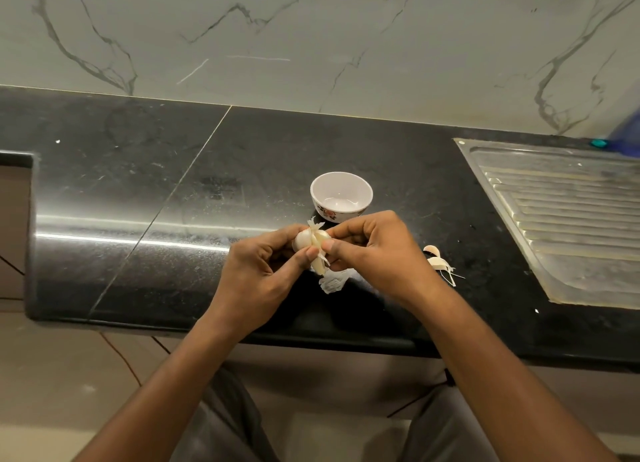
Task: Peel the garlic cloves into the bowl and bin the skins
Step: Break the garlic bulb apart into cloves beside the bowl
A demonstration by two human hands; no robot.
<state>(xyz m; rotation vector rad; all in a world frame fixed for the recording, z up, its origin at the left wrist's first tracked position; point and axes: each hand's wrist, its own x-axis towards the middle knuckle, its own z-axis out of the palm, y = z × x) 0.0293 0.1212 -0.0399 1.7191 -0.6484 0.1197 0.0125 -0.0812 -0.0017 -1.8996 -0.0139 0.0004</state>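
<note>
Left hand (263,267) and right hand (374,250) both pinch the garlic (313,242) over the table (173,202) at six o'clock from the bowl (341,193); I judge it light, its skin papery, best gripped at the loose tip.

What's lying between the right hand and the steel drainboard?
In the head view, a few loose garlic skins lie on the black counter between the right hand and the drainboard.

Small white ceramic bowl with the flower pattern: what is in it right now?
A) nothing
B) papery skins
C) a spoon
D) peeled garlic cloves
A: the small white ceramic bowl shows only bare glaze inside; the pale garlic is pinched between the left hand and right hand in front of it.
</note>
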